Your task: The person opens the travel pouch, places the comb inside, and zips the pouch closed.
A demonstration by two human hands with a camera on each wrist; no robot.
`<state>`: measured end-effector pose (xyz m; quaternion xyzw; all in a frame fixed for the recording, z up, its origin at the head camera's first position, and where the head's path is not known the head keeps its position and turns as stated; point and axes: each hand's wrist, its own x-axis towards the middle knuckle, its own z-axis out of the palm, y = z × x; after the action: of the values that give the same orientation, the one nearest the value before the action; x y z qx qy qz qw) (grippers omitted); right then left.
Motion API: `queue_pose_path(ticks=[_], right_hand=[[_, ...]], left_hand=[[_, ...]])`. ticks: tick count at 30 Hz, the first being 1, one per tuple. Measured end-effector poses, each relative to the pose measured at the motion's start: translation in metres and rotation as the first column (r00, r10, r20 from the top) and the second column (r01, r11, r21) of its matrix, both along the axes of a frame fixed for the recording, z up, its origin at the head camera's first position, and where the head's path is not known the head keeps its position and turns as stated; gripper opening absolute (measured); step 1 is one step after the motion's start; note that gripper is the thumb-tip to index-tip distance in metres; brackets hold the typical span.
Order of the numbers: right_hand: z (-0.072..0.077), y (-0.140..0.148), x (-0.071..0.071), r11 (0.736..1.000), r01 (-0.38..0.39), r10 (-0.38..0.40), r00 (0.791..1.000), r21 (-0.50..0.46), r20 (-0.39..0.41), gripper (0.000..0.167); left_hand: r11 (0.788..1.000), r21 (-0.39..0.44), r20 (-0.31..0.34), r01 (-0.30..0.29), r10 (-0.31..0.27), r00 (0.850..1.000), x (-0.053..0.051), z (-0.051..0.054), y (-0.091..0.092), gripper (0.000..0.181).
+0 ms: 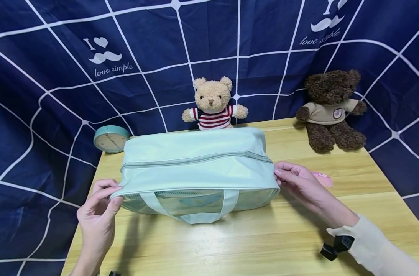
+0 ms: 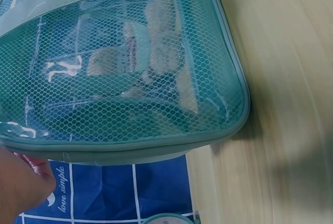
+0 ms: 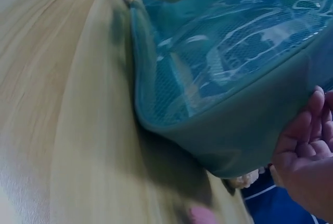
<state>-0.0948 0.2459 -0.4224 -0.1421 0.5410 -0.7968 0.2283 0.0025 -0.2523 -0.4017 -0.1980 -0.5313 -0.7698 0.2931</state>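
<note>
A mint-green zip bag (image 1: 195, 172) stands on the table with its zip (image 1: 195, 159) closed along the top. Its front is clear plastic and mesh (image 2: 119, 73), and a strap handle (image 1: 202, 218) hangs down before it. At the bag's left front corner, my left hand (image 1: 100, 211) pinches the edge between thumb and fingers. My right hand (image 1: 299, 182) holds the right end near the zip's end, fingertips bent against the fabric (image 3: 250, 114). The bag's contents are blurred by reflections.
A teal round clock (image 1: 111, 138) stands at the back left. Behind the bag sits a light teddy bear (image 1: 213, 101) in a striped top; a brown bear (image 1: 333, 111) sits at the back right. A pink item (image 1: 322, 178) lies partly behind my right hand. Blue checked cloth (image 1: 216, 38) surrounds the wooden table (image 1: 250, 245).
</note>
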Motion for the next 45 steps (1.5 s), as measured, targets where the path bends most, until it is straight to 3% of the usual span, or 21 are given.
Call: queue_pose_path(ticks=[7, 16, 25, 30, 39, 45], right_hand=[[0.011, 0.004, -0.001, 0.991, -0.017, 0.027, 0.997, -0.132, 0.074, 0.041], [0.023, 0.004, 0.0, 0.996, 0.04, -0.032, 0.995, -0.085, 0.092, 0.039], [0.047, -0.001, 0.002, 0.997, 0.044, -0.043, 0.999, -0.061, 0.005, 0.038], [0.059, -0.007, 0.002, 0.999, 0.035, -0.035, 0.999, -0.026, 0.008, 0.037], [0.079, -0.014, 0.001, 0.995, 0.101, -0.102, 0.99, 0.019, 0.092, 0.03], [0.095, -0.024, 0.004, 0.984, 0.161, -0.165, 0.985, 0.075, 0.048, 0.025]], left_hand=[[1.0, 0.026, -0.011, 0.003, -0.002, 1.0, 0.001, -0.002, 0.003, 0.017], [1.0, 0.027, -0.013, 0.009, -0.008, 1.0, -0.001, -0.002, 0.005, 0.017], [0.998, 0.062, -0.023, -0.009, 0.011, 1.0, 0.004, -0.004, 0.007, 0.018], [0.997, 0.073, -0.023, -0.018, 0.02, 1.0, 0.006, -0.006, 0.008, 0.019], [0.994, 0.113, -0.037, -0.001, 0.005, 0.999, 0.003, -0.008, 0.012, 0.021], [0.989, 0.147, -0.044, 0.027, -0.021, 0.999, -0.001, -0.006, 0.013, 0.021]])
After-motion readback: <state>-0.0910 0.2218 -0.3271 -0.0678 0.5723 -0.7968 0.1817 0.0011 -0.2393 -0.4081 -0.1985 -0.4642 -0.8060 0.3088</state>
